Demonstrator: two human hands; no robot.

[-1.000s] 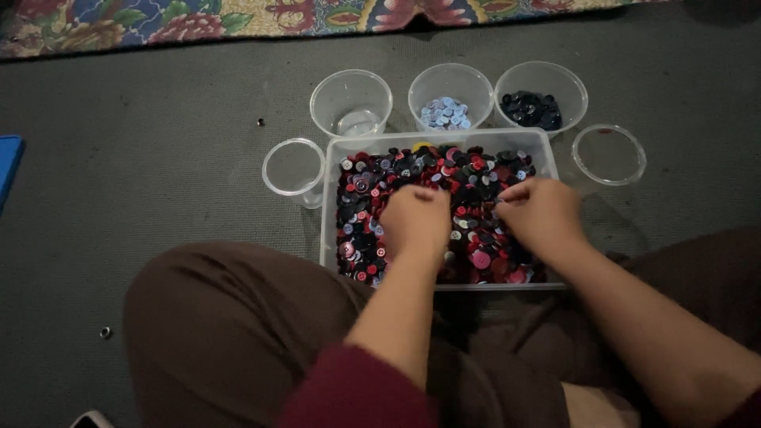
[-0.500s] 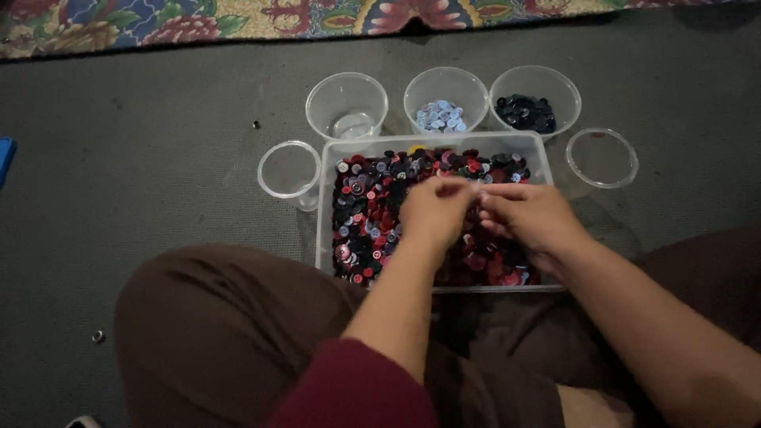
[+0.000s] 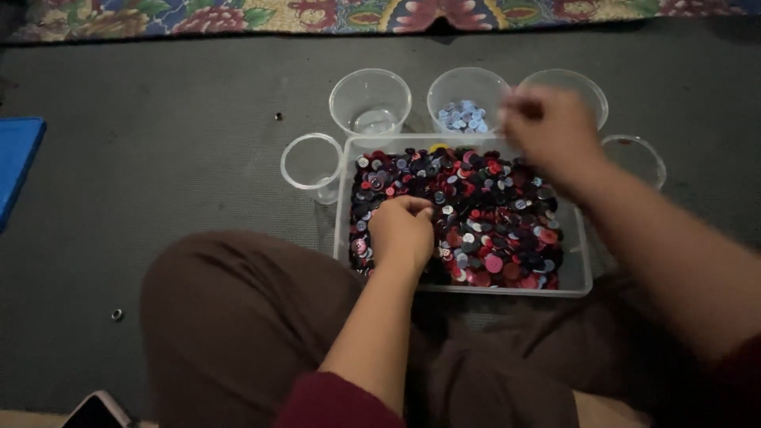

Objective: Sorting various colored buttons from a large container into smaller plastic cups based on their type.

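Two hands sorting buttons (image 3: 476,214) into cups.
Your left hand (image 3: 403,230) pinches in the clear tray (image 3: 583,277); right hand (image 3: 547,131) (blurred, grip unclear) hovers near the far-right cup (image 3: 590,87).

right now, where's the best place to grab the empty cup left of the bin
Take the cup by its open rim, pinching the wall from above on its far-left side. It stands upright, mouth up, and its right side sits close against the bin, so there is little room there. The left hand, resting in the buttons, is nearest.
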